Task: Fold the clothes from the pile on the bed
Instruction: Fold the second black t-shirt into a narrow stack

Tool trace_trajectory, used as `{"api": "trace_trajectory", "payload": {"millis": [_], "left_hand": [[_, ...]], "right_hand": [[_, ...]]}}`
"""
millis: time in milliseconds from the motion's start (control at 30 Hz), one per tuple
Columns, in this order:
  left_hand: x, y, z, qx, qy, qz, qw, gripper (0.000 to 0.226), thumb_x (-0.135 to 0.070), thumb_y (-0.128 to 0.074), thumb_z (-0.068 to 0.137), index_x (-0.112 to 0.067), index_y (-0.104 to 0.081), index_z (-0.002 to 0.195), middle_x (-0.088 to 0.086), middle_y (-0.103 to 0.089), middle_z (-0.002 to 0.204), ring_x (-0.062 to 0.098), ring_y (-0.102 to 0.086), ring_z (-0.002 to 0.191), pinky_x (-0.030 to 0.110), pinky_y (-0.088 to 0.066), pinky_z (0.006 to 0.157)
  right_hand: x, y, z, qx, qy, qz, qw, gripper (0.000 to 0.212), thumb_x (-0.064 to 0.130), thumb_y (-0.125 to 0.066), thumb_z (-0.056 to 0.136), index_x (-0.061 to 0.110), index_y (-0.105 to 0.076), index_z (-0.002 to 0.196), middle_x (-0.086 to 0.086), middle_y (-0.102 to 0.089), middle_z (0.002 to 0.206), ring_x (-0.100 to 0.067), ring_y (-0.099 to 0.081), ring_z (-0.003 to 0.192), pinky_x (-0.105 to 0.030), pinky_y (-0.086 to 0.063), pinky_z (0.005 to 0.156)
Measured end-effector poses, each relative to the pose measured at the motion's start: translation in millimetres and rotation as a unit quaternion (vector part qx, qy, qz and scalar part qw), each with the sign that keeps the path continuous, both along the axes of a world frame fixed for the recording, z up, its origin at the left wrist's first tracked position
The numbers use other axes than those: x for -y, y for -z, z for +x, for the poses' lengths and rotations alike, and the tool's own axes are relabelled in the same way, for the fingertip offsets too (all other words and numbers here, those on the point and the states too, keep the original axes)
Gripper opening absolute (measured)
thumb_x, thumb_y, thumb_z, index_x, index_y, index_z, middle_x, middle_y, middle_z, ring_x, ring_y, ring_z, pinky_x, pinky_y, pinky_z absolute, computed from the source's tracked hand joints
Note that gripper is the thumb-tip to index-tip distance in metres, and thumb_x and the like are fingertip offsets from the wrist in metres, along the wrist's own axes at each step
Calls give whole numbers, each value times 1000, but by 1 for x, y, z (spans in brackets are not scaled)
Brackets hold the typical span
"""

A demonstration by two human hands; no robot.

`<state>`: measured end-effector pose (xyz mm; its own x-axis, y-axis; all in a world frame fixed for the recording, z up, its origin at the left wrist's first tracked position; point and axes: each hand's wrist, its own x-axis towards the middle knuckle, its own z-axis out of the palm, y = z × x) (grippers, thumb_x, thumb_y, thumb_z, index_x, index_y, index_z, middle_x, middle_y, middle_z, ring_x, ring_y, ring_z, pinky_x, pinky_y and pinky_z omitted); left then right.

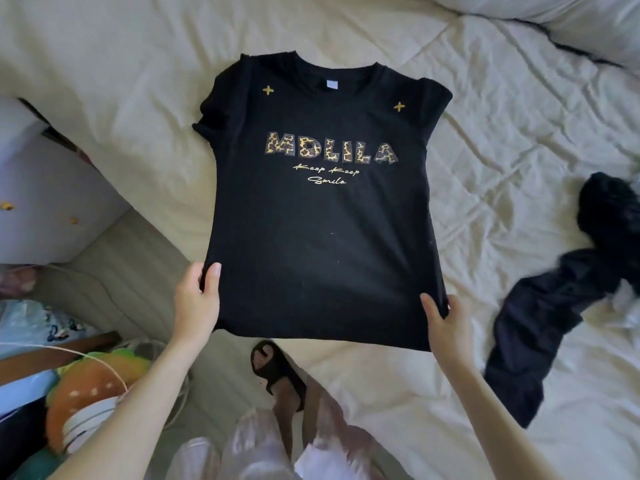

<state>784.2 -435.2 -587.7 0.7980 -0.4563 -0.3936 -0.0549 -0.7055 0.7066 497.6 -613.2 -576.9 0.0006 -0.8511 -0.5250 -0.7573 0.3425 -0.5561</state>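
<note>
Both hands, left hand (197,299) and right hand (446,323), pinch the hem corners of a black printed cotton T-shirt (322,216) at the cream-quilted bed (138,81)'s near edge.

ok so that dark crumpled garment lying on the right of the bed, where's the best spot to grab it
Probably the bunched upper end of the dark crumpled garment, reached from above with the right hand. That end stands raised in thick folds, easy to pinch, while the lower tail lies flat on the cream quilted bedspread.
</note>
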Motion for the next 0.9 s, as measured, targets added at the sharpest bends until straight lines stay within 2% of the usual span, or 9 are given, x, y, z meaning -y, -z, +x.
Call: {"api": "trace_trajectory", "payload": {"millis": [100,167,333,400,467,567,667,800,900], "left_hand": [[-17,-4,-29,-11,1,19,1000,29,-27,-39,100,-3,-53,94,10,-58,87,25,-53,80,40,-43,70],[-29,-4,-49,-21,0,48,999,30,-27,-37,101,-2,-52,99,14,-60,95,26,-52,83,37,-39,71],[-50,-2,-84,-21,39,229,973,37,-33,-33,101,-1,-50,107,22,-63,104,42,-54,96,39,-36,74],[-47,-4,-87,-28,70,310,948,31,-30,-33,101,-3,-47,107,23,-61,105,43,-56,95,42,-39,72],[-34,-11,-85,-16,88,342,935,26,-20,-41,99,-7,-43,121,21,-55,117,41,-55,101,43,-41,74],[2,-16,-78,119,172,266,941,46,-9,-56,90,-5,-41,134,24,-48,127,39,-52,108,43,-43,78],[60,-12,-73,206,272,182,922,55,-14,-55,90,-9,-37,142,22,-33,147,41,-33,134,55,-35,101],[132,10,-73,196,371,190,888,65,-36,-49,94,-25,-18,150,10,0,159,36,4,145,64,-7,110],[148,32,-71,164,377,254,875,70,-48,-40,95,-33,0,150,4,19,157,32,20,143,63,3,109]], "right_hand": [[-7,-8,-25,-42,-7,-18,999,23,34,-56,93,12,-54,87,-1,-56,73,-11,-51,64,-25,-32,50],[-12,-11,-41,-70,-10,-17,997,26,34,-58,92,9,-54,86,-2,-55,71,-11,-49,63,-26,-31,49],[-19,-7,-69,-133,-75,63,986,29,34,-59,92,10,-49,79,-2,-53,69,-12,-47,61,-27,-32,48],[-10,-3,-70,-159,-126,126,971,29,38,-57,92,11,-51,81,-1,-55,71,-14,-49,63,-28,-33,50],[9,1,-62,-159,-146,138,967,36,47,-51,92,11,-55,85,-1,-60,76,-15,-53,66,-28,-34,52],[53,3,-37,-99,-128,79,984,40,51,-39,92,15,-50,78,3,-56,72,-13,-51,65,-30,-36,59],[105,13,-1,-6,-37,87,996,36,42,-39,98,12,-57,106,-2,-65,92,-20,-61,89,-37,-50,79],[158,28,54,129,89,200,967,43,43,-36,100,7,-58,104,-3,-64,85,-18,-61,74,-29,-49,63],[177,31,78,221,166,321,906,45,49,-37,98,10,-60,91,0,-65,72,-16,-64,66,-28,-50,63]]}}
